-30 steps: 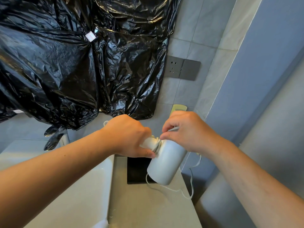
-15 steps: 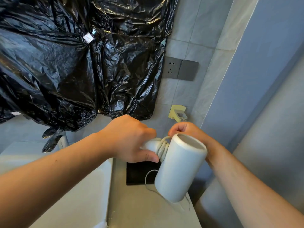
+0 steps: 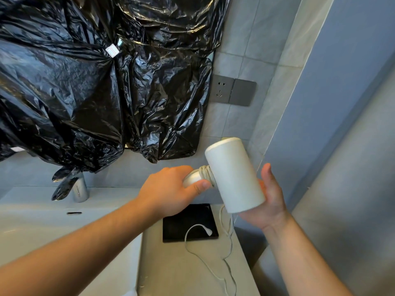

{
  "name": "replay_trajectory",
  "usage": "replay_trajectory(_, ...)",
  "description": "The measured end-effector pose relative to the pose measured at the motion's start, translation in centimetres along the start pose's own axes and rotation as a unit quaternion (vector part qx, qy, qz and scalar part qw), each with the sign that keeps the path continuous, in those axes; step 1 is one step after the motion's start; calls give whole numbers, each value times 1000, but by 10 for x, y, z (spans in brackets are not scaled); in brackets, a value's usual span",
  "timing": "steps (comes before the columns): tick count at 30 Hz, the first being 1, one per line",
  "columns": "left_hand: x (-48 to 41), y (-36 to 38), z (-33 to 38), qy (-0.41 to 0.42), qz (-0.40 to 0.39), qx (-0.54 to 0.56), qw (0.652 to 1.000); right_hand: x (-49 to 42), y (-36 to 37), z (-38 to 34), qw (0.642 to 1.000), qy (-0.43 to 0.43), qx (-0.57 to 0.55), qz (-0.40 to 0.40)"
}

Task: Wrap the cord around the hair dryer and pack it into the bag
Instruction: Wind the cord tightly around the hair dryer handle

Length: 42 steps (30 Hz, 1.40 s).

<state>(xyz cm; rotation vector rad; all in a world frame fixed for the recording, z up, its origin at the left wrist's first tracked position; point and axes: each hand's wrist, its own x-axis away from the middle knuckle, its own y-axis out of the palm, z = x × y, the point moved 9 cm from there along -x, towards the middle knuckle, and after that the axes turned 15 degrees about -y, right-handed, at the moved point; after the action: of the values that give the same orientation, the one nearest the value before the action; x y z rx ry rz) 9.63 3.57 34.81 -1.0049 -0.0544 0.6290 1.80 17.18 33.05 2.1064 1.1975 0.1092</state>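
Head view. Your left hand [image 3: 171,194] clenches round the handle of the hair dryer [image 3: 234,175], thumb laid across the front of the handle just below the coils. The dryer is held in the air above the counter [image 3: 181,272], its white barrel tilted, upper end towards the wall. Several turns of the cord [image 3: 205,173] sit tight round the handle where it meets the barrel. The rest of the cord hangs from under the barrel and trails in loose loops over the counter; one thickened white end lies on the black tray [image 3: 177,226].

Your right hand [image 3: 270,201] rests its palm against the right side and lower end of the barrel, thumb straight and pointing up. Its fingers are hidden behind the barrel, so you cannot tell whether they grasp anything.

Crumpled black plastic [image 3: 85,86] covers the wall at upper left. To its right are a grey wall socket [image 3: 221,89] and a switch plate [image 3: 243,92]. A chrome faucet [image 3: 80,189] stands behind the sink basin [image 3: 53,229] at left.
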Motion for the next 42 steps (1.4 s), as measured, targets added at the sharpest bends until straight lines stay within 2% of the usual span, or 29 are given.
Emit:
replay_trajectory(3, -2, 15, -9, -62, -33, 133, 989, -2, 0, 0, 998, -53, -41, 3)
replay_trajectory(5, -4, 28, -17, -102, -47, 234, 966, -7, 3, 3, 997, -72, -5, -2)
replay_trajectory(7, -3, 37, -19, -131, -50, 274, 952, -11, 1, 5, 995, -77, 57, 24)
replay_trajectory(13, 1, 44, -17, -191, -28, 265, 945, -17, -8, 1, 974, -72, 149, 155)
replay_trajectory(17, 3, 45, -16, -212, -2, 221, 952, -18, -13, -1, 956, -80, 190, 210)
replay_trajectory(21, 6, 58, -7, -203, -70, 276, 937, -20, -25, -7, 940, -88, 219, 247)
replay_trajectory(25, 6, 67, -13, -226, -155, 260, 926, -22, -33, -12, 936, -88, 220, 261)
replay_trajectory(27, 4, 65, -23, -242, -154, 297, 911, -24, -32, -14, 934, -81, 236, 256)
replay_trajectory(28, 2, 54, -25, -225, -119, 312, 916, -26, -30, -16, 932, -79, 251, 249)
replay_trajectory(30, -1, 20, -21, -154, -7, 281, 947, -28, -24, -21, 925, -71, 297, 224)
replay_trajectory(32, -6, -13, -5, -49, 74, 188, 978, -33, -15, -24, 914, -51, 360, 178)
replay_trajectory(34, -16, -25, 11, 15, 44, 99, 994, -38, -6, -23, 896, -23, 427, 115)
replay_trajectory(36, -28, -19, 17, 21, -62, 56, 996, -42, 7, -20, 884, -10, 464, 49)
replay_trajectory(38, -30, -14, 20, 24, -121, 47, 991, -46, 20, -17, 879, -9, 477, 4)
replay_trajectory(42, -30, -14, 18, 32, -112, 54, 992, -52, 24, -13, 850, 18, 526, -20)
